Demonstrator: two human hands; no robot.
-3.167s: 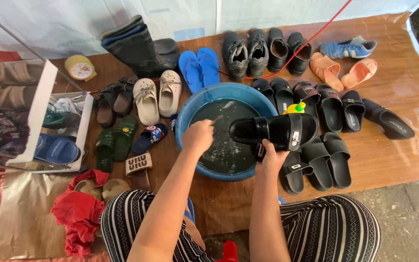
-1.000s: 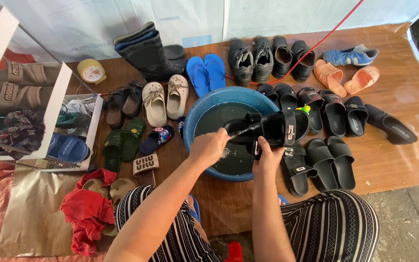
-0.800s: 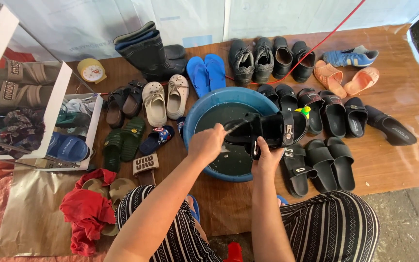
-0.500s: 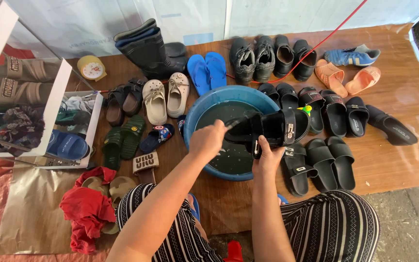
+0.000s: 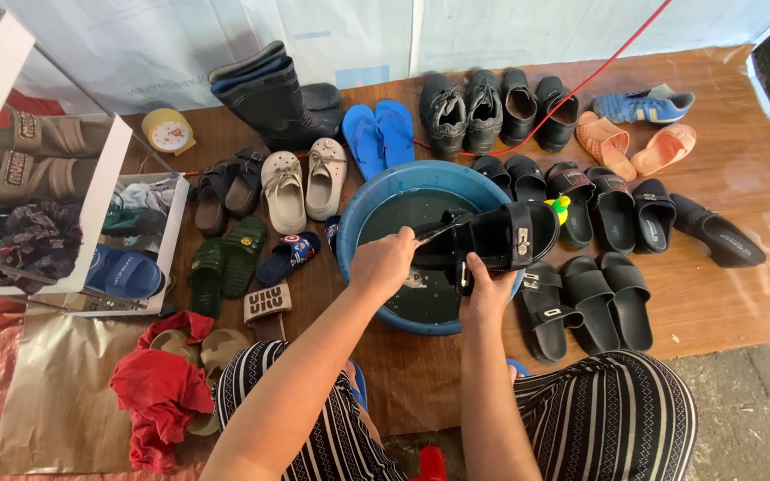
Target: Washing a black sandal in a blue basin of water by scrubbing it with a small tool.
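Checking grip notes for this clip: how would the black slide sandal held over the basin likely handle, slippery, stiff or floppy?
The black slide sandal is probably wet, held over the blue basin's water, so likely slippery. It juts sideways from the right hand without drooping, suggesting a fairly stiff, light sole. The left hand is at its heel end.

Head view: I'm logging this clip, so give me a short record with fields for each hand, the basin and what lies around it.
left hand: grips a thin tool against the sandal
right hand: holds black sandal over the basin
basin: blue, round, dark water inside
around: black slides on the right, blue flip-flops behind, red cloth on the left
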